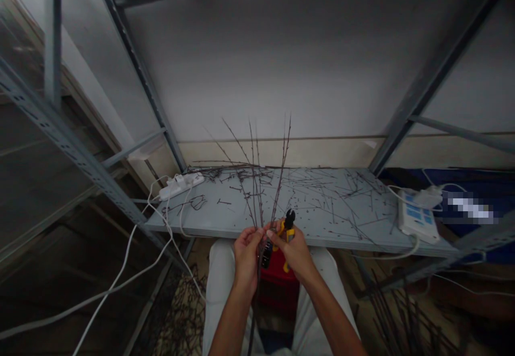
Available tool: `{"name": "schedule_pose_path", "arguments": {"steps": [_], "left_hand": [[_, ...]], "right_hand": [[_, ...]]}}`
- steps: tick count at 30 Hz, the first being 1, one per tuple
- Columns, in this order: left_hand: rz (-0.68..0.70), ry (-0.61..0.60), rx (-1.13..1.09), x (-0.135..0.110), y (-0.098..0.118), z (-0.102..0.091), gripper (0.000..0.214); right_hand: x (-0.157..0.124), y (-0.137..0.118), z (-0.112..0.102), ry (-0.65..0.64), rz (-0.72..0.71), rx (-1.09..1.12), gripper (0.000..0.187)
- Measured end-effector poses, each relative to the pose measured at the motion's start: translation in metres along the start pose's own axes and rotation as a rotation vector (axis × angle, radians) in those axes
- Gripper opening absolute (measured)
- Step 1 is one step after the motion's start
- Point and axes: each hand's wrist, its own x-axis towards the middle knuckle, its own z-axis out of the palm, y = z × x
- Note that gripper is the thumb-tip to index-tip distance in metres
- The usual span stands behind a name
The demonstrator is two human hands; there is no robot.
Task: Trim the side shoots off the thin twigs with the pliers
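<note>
My left hand (246, 255) is closed around the lower ends of several long, thin, budded twigs (254, 195), which rise past the front of the shelf. My right hand (294, 252) grips yellow-handled wire cutters (288, 227) with black jaws pointing upward, close beside the twigs. The two hands nearly touch, and the cutters' jaws sit just right of the bunch. A dark item (265, 254) between my hands is partly hidden, and I cannot tell what it is.
A grey metal shelf (193, 222) in front of me is strewn with cut twig pieces. White power strips (181, 185) with cables lie at both ends. Steel uprights frame the shelf. A red stool (277, 287) stands between my knees, with twig heaps on the floor to both sides.
</note>
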Motion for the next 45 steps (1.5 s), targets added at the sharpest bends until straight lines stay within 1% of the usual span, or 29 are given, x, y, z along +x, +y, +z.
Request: {"name": "schedule_pose_path", "arguments": {"steps": [5, 7, 10, 13, 16, 20, 23, 25, 27, 30, 36, 40, 45], "left_hand": [[0.032, -0.028, 0.052, 0.003, 0.0, -0.004, 0.037], [0.03, -0.054, 0.076, 0.003, 0.0, -0.005, 0.041], [0.043, -0.097, 0.114, 0.002, 0.0, -0.004, 0.039], [0.048, -0.111, 0.152, 0.0, 0.0, -0.001, 0.037], [0.046, -0.103, 0.184, 0.0, -0.001, -0.001, 0.036], [0.039, -0.104, 0.2, -0.001, -0.002, -0.002, 0.035], [0.012, -0.099, 0.17, -0.002, -0.005, -0.001, 0.032], [0.013, -0.068, 0.13, -0.001, -0.009, 0.0, 0.028], [0.024, -0.056, 0.08, 0.001, -0.011, 0.002, 0.024], [0.029, -0.091, 0.007, 0.005, -0.01, 0.005, 0.02], [0.045, -0.131, -0.006, 0.011, -0.006, 0.007, 0.021], [0.063, -0.094, 0.032, 0.015, -0.007, 0.006, 0.022], [0.075, -0.06, 0.086, 0.018, -0.011, 0.001, 0.03]], "right_hand": [[0.0, 0.0, -0.002, -0.005, -0.013, -0.026, 0.036], [0.0, 0.0, -0.003, 0.01, -0.014, -0.018, 0.043], [0.002, 0.0, -0.004, 0.09, -0.029, -0.058, 0.055], [0.006, -0.001, -0.004, 0.142, -0.016, -0.142, 0.05], [0.01, -0.004, -0.004, 0.125, 0.005, -0.159, 0.044], [0.015, -0.008, -0.003, 0.1, 0.022, -0.132, 0.042], [0.019, -0.009, -0.002, 0.122, 0.032, -0.106, 0.039], [0.02, -0.008, -0.001, 0.145, 0.038, -0.102, 0.036], [0.02, -0.005, 0.0, 0.141, 0.037, -0.109, 0.035], [0.019, -0.003, 0.002, 0.124, 0.029, -0.106, 0.036], [0.018, -0.004, 0.002, 0.108, 0.012, -0.124, 0.038], [0.018, -0.003, -0.001, 0.109, 0.007, -0.142, 0.035], [0.024, -0.004, -0.006, 0.128, 0.012, -0.118, 0.031]]}}
